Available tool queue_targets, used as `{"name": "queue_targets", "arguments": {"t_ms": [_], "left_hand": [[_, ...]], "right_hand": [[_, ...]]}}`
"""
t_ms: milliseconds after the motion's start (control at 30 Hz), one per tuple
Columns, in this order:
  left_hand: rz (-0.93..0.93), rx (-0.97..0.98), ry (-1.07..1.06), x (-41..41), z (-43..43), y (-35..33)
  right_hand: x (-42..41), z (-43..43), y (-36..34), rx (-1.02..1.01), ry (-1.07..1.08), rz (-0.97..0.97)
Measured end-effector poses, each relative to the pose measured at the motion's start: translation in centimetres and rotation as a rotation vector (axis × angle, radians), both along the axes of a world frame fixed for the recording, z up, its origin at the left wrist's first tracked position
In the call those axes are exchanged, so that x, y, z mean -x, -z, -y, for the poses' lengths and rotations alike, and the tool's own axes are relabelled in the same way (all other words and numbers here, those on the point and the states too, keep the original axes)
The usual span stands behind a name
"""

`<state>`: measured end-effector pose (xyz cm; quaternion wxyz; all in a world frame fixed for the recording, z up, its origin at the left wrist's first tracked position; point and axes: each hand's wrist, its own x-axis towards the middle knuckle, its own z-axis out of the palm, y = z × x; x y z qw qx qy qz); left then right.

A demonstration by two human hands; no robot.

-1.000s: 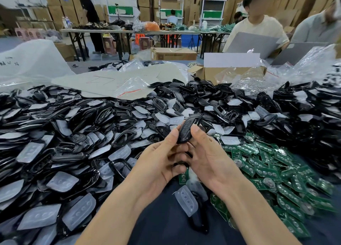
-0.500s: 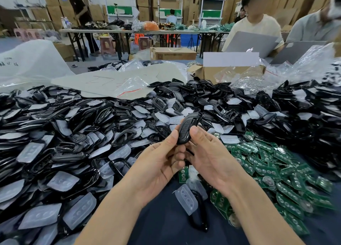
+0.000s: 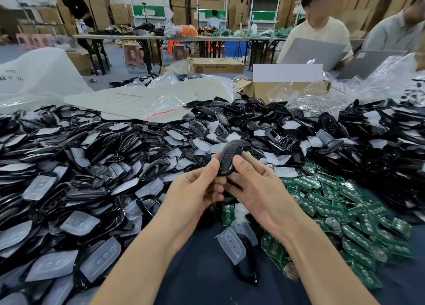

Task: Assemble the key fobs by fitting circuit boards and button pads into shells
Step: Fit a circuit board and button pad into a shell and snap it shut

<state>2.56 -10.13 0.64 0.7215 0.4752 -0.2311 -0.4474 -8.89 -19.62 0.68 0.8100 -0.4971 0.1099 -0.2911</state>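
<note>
Both hands, left hand [image 3: 195, 194] and right hand [image 3: 259, 189], fingers clamped on black key fob [image 3: 230, 158]; circuit boards [image 3: 333, 208] right of them.

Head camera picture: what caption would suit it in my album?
Left hand and right hand hold a black key fob over heaps of black shells, clear button pads and green circuit boards.

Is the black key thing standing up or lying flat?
Standing up, leaning slightly: the left hand and right hand pinch the key fob by its lower half.
</note>
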Motion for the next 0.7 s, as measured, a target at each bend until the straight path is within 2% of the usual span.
{"name": "queue_targets", "arguments": {"t_ms": [133, 267, 467, 700], "left_hand": [[0.706, -0.118, -0.379, -0.4, -0.2, 0.9], [1.137, -0.054, -0.478, 0.1, -0.6, 1.5], [1.335, 0.016, -0.541, 0.1, -0.7, 1.2], [1.432, 0.058, -0.603, -0.2, -0.8, 1.4]], "right_hand": [[-0.4, -0.2, 0.1, 0.066, 0.075, -0.063], [-0.4, -0.4, 0.3, 0.069, 0.109, -0.086], [0.0, -0.3, 0.3, 0.156, 0.158, -0.101], [0.2, -0.7, -0.1, 0.283, 0.235, -0.151]]}}
